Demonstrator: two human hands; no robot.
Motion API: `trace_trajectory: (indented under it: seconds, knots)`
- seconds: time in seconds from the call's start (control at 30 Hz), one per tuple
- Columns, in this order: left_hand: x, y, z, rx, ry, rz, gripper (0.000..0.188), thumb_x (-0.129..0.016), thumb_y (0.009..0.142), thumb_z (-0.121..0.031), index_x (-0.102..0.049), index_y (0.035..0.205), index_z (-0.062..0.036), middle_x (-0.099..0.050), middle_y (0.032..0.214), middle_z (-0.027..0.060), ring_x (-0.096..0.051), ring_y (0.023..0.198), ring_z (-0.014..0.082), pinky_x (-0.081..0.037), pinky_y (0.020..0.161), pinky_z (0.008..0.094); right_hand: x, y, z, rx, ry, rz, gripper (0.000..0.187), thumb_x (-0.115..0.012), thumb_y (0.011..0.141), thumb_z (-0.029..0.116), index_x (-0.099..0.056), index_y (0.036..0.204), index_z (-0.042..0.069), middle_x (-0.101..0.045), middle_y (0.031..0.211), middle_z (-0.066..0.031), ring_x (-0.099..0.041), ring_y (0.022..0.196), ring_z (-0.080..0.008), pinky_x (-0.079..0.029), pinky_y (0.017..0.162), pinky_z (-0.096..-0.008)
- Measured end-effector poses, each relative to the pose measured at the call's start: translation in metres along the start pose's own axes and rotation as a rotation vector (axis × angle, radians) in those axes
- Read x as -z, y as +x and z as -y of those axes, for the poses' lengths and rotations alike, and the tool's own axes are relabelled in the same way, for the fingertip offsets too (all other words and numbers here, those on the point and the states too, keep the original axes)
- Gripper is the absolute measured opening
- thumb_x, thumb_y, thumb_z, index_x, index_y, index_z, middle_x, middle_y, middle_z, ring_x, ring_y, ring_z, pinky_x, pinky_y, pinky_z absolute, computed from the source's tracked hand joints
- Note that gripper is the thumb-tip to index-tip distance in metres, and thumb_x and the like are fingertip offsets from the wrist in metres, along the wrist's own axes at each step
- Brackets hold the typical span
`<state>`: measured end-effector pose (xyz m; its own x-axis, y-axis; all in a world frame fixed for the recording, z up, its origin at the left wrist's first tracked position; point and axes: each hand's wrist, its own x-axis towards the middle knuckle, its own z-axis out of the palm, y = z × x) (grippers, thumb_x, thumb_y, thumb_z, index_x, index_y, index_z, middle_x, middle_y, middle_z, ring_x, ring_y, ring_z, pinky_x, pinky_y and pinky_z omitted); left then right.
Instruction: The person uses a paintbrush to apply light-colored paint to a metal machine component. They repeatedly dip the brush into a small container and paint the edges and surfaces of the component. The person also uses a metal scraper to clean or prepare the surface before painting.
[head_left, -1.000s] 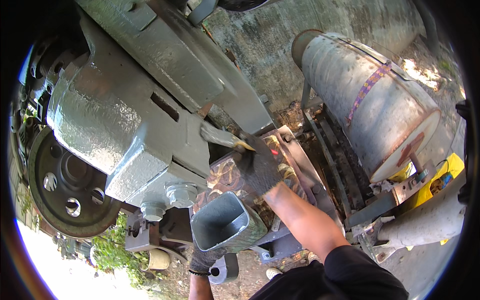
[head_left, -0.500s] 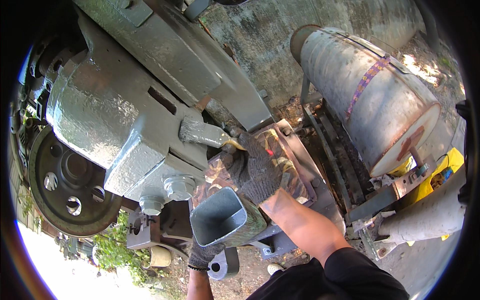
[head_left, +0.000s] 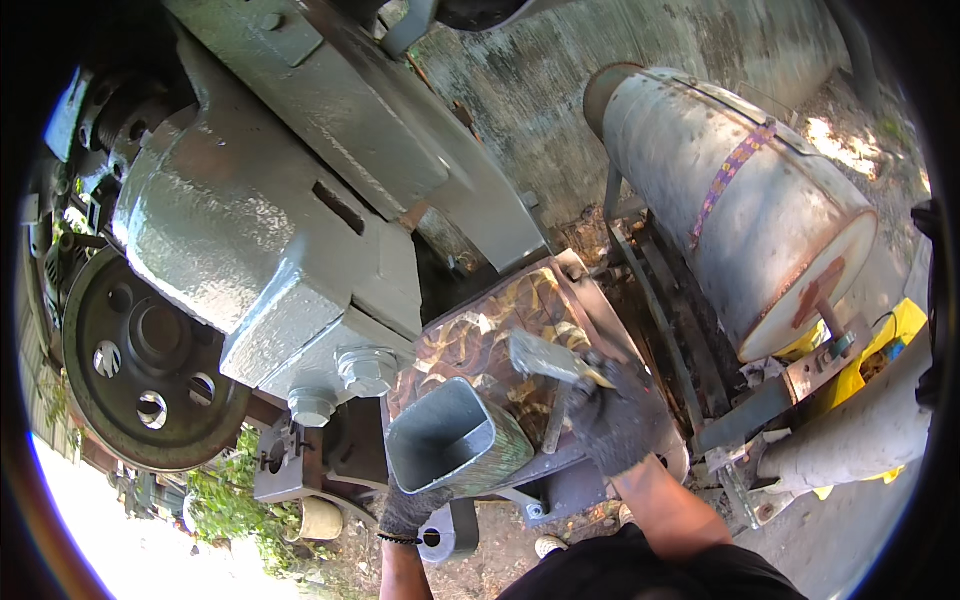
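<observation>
My right hand, in a dark knitted glove, is closed round the handle of a paintbrush. Its grey, paint-coated end points left, above the rusty, camouflage-like patterned surface of the machine base. My left hand, gloved as well, grips the lower side of an open rectangular paint container. Grey paint coats the inside of that container, and its mouth tilts toward me. Left of the container stands a large machine housing in glossy grey paint, with two big bolt heads at its lower corner.
A dark spoked wheel is at the far left. A rusty white metal drum with a purple strap lies on a frame at the right. Below it are a yellow bag and a pale pipe. A concrete wall stands behind.
My right hand has drawn the paintbrush away from the grey housing, to the right and toward me. The container in my left hand has hardly moved. The view has shifted slightly.
</observation>
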<state>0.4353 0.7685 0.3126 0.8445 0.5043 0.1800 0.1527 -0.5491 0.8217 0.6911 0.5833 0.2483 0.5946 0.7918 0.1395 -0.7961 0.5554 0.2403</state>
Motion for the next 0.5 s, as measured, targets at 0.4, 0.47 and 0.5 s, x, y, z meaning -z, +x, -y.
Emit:
trace_trajectory:
  seconds: [0.4,0.47,0.5]
  knots:
    - [-0.004,-0.01,0.021,0.033,-0.279,-0.054,0.095,-0.096,0.074,-0.018,-0.043,0.152,-0.0036,-0.058,0.145,0.012,-0.059,0.129,0.0236,-0.05,0.111,0.0408,-0.017,-0.12,0.048,0.188,-0.31,-0.197,0.047,-0.069,0.1,0.027,-0.057,0.133,-0.004,-0.068,0.119,-0.02,-0.071,0.101,-0.0266,-0.064,0.086,-0.0399]
    - [-0.006,-0.014,0.026,0.023,-0.261,-0.086,0.092,-0.095,0.075,-0.034,-0.049,0.147,-0.0004,-0.061,0.138,0.0095,-0.059,0.125,0.0224,-0.05,0.107,0.0384,-0.009,-0.128,0.052,0.273,-0.285,-0.292,0.043,-0.067,0.102,0.025,-0.057,0.131,-0.004,-0.069,0.116,-0.0198,-0.072,0.098,-0.0263,-0.065,0.083,-0.0384]
    - [-0.007,-0.016,0.03,0.013,-0.25,-0.106,0.091,-0.094,0.076,-0.042,-0.052,0.145,0.0012,-0.063,0.135,0.0082,-0.06,0.123,0.0218,-0.051,0.105,0.0372,-0.005,-0.132,0.052,0.28,-0.278,-0.288,0.041,-0.067,0.102,0.024,-0.057,0.13,-0.005,-0.069,0.116,-0.0198,-0.072,0.098,-0.0262,-0.065,0.084,-0.0374]
